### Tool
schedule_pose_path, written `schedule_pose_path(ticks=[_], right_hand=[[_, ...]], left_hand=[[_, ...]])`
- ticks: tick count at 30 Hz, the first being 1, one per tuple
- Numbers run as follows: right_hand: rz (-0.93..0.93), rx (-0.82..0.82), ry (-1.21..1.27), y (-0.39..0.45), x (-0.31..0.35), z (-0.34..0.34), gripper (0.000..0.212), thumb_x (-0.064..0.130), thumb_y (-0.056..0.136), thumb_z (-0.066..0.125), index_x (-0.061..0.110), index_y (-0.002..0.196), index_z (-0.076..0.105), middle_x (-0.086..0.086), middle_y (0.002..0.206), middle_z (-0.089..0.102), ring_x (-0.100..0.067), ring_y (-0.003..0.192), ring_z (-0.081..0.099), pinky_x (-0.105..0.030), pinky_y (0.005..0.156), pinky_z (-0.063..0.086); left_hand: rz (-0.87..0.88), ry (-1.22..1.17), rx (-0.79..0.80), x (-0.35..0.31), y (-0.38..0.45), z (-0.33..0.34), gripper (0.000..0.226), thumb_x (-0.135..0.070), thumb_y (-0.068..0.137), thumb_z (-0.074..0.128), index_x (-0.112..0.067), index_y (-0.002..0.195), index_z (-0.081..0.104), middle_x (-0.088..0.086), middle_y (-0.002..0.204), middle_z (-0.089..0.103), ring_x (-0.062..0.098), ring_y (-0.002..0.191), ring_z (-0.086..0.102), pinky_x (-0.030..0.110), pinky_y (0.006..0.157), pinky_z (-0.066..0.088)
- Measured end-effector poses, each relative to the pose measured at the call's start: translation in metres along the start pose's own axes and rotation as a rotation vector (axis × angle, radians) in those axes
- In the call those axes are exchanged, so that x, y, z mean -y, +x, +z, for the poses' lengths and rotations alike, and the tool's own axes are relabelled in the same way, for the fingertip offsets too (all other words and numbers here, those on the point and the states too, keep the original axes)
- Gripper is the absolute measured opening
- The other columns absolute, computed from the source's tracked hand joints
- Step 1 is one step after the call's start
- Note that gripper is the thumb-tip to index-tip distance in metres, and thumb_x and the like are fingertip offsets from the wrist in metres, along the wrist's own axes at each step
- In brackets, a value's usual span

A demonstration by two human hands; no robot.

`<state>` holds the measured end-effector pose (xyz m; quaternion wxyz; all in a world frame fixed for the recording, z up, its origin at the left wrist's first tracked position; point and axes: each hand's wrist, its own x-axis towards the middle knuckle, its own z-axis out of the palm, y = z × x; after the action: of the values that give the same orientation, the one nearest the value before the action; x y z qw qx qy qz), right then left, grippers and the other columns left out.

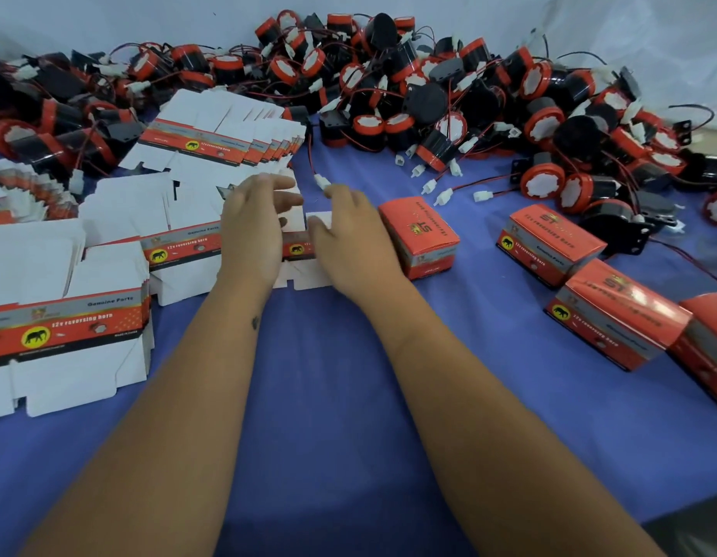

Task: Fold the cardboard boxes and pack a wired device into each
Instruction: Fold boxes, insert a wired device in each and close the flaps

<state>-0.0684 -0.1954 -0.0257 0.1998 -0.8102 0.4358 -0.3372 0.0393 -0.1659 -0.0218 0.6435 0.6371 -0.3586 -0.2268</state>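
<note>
A flat, unfolded box blank point(298, 271), white with a red printed band, lies on the blue cloth in the middle. My left hand point(254, 227) rests on its left part with fingers stretched over it. My right hand point(350, 235) holds its right side, thumb on a white flap. A big heap of black-and-red wired devices point(429, 98) fills the back of the table. A loose white connector on a red wire point(321, 180) lies just beyond my right fingers.
Stacks of flat box blanks point(212, 134) lie at the left and back left, another stack point(67, 315) near the left edge. Several folded red boxes point(419, 235) stand at the right. Bare blue cloth point(328, 396) lies in front.
</note>
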Motion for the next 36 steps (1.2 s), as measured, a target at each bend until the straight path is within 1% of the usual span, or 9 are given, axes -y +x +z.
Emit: schedule_pose_path(ticks=[4,8,11,15,21,24,27,32,36], right_hand=[[0.239,-0.080,-0.072,0.008,-0.029,-0.025,0.038,0.017,0.093,0.050,0.005,0.129,0.050,-0.018,0.128,0.051,-0.035,0.114,0.048,-0.045,0.097,0.038],[0.417,-0.185,0.077,0.010,-0.059,-0.057,0.030,0.018,0.093,0.048,0.009,0.120,0.058,-0.009,0.116,0.058,-0.028,0.099,0.056,-0.038,0.081,0.047],[0.452,-0.260,0.131,0.012,-0.074,-0.068,0.021,0.015,0.093,0.046,0.008,0.107,0.060,-0.007,0.103,0.060,-0.023,0.083,0.052,-0.032,0.064,0.040],[0.561,-0.316,-0.161,0.015,-0.080,-0.068,0.033,0.023,0.098,0.047,0.008,0.126,0.054,-0.014,0.136,0.043,-0.032,0.123,0.042,-0.043,0.103,0.036],[0.258,-0.079,-0.278,0.014,-0.051,-0.043,0.030,0.025,0.093,0.048,0.004,0.097,0.069,-0.012,0.102,0.063,-0.033,0.104,0.052,-0.037,0.086,0.040],[0.091,0.183,-0.296,0.009,-0.034,-0.020,0.047,0.055,0.092,0.049,0.015,0.108,0.067,-0.001,0.119,0.054,-0.023,0.120,0.039,-0.033,0.098,0.025],[0.054,0.234,-0.304,0.007,-0.029,-0.013,0.058,0.065,0.083,0.055,0.015,0.114,0.059,0.000,0.123,0.051,-0.022,0.123,0.037,-0.034,0.103,0.023],[0.185,0.221,0.166,0.008,-0.028,-0.026,0.047,0.034,0.080,0.075,0.025,0.116,0.046,0.004,0.107,0.066,-0.019,0.107,0.058,-0.037,0.097,0.040],[0.264,0.053,0.490,0.007,-0.024,-0.023,0.049,0.007,0.085,0.071,0.025,0.121,0.043,-0.012,0.097,0.067,-0.019,0.085,0.067,-0.030,0.074,0.056]], left_hand=[[0.102,0.281,0.054,0.005,-0.002,0.000,0.026,-0.022,0.096,0.044,-0.027,0.092,0.069,-0.016,0.092,0.067,-0.009,0.086,0.059,0.017,0.071,0.045],[0.304,0.849,0.044,0.009,-0.005,0.000,0.027,-0.025,0.092,0.056,-0.022,0.112,0.073,0.004,0.121,0.066,0.028,0.120,0.050,0.044,0.102,0.041],[0.237,1.013,0.103,0.010,-0.005,-0.001,0.033,-0.034,0.092,0.058,-0.028,0.123,0.066,0.001,0.139,0.054,0.028,0.136,0.033,0.048,0.114,0.018],[0.227,1.038,0.163,0.009,-0.006,-0.001,0.035,-0.037,0.097,0.050,-0.031,0.129,0.063,-0.002,0.146,0.048,0.022,0.141,0.031,0.053,0.120,0.007],[0.204,1.103,0.271,0.013,-0.003,0.001,0.038,-0.040,0.101,0.043,-0.037,0.136,0.056,-0.002,0.157,0.036,0.021,0.150,0.019,0.057,0.118,-0.006],[0.231,1.033,0.257,0.013,-0.002,0.001,0.038,-0.030,0.101,0.045,-0.033,0.136,0.057,-0.002,0.154,0.042,0.021,0.147,0.024,0.055,0.120,-0.004],[0.225,0.903,0.243,0.011,-0.001,0.001,0.043,-0.020,0.102,0.036,-0.031,0.141,0.052,-0.004,0.151,0.046,0.019,0.145,0.030,0.053,0.122,-0.003],[0.197,0.730,0.199,0.008,-0.002,0.002,0.046,-0.028,0.105,0.033,-0.027,0.150,0.038,-0.001,0.155,0.039,0.018,0.146,0.028,0.048,0.123,-0.003],[0.191,0.559,0.093,0.007,-0.001,-0.004,0.051,-0.029,0.105,0.034,-0.019,0.155,0.028,0.005,0.158,0.035,0.023,0.146,0.029,0.049,0.121,0.018]])
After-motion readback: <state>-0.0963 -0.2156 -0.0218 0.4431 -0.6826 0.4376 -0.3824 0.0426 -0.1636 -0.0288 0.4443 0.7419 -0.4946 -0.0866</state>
